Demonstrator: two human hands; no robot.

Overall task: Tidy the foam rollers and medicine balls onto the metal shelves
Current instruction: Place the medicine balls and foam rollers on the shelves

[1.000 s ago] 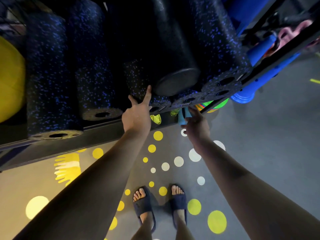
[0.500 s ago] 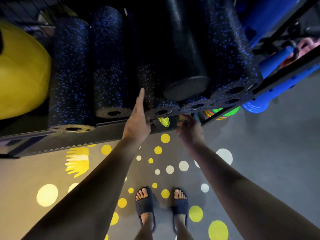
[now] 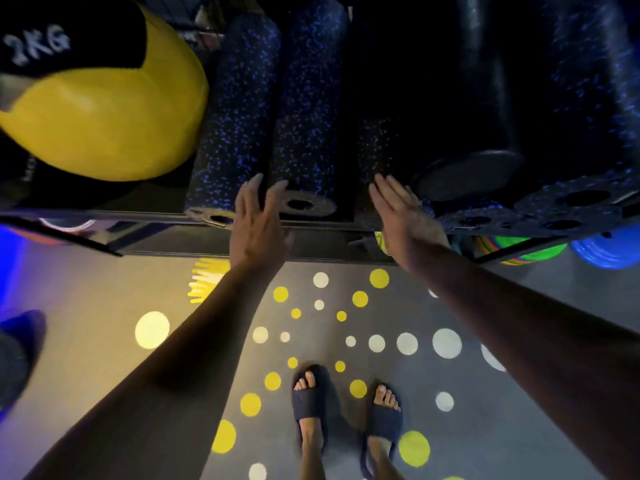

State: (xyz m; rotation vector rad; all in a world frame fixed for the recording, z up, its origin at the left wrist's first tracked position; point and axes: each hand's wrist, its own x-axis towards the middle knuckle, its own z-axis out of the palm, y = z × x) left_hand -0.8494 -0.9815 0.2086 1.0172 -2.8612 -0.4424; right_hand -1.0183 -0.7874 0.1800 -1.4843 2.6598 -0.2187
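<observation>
Your left hand is spread wide and holds nothing, its straight fingers over the front ends of the two long speckled rollers. Your right hand is flat and empty too, fingers together against the short speckled roller at 12 o'clock. You cannot tell whether either hand presses or only hovers.

The metal shelf spans the upper half of the view and holds everything. At 10 o'clock sits the yellow medicine ball, marked 2KG. Expect it to be dense, smooth and ready to roll, so cup it from beneath with both palms. From 11 to 12 o'clock the long speckled rollers lie side by side, hollow ends toward you. At 1 o'clock the smooth black roller lies above its neighbours, and a stack of speckled rollers fills 2 o'clock.

The rollers are probably light, firm and grippy. Push flat on an end face to seat one deeper, or wrap the barrel to lift it.

Below the shelf at 3 o'clock, a green object and a blue object are too cropped to name.
</observation>
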